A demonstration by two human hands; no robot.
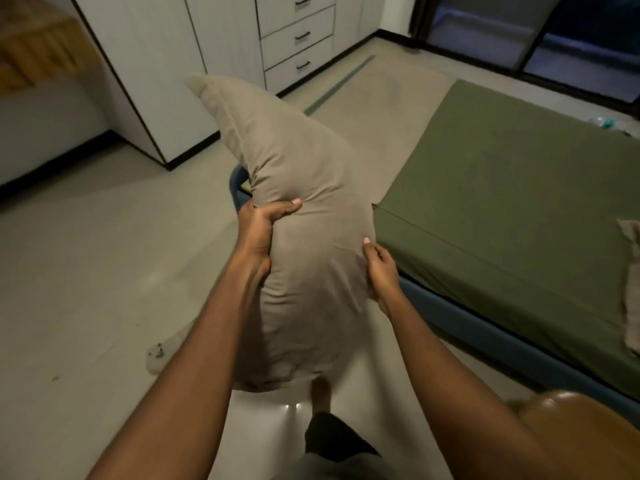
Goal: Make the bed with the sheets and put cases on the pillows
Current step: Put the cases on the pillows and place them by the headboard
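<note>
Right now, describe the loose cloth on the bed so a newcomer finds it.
Find the bed with the green sheet. At the picture's right edge a crumpled beige cloth lies on it. Unlike the stuffed pillow held up nearby, it is limp and thin.

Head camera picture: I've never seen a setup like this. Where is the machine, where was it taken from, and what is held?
There is no machine here. A person wears a wide-angle camera on the head, looking forward and down, so you see their own arms. The left hand and right hand both grip a soft grey-brown fabric pillow, fingers curled into its sides, above the pale floor. To the right is a blue bed frame covered by a smooth olive-green sheet; a loose beige cloth lies on it at the picture's edge. Behind is a white wardrobe with drawers.
</note>
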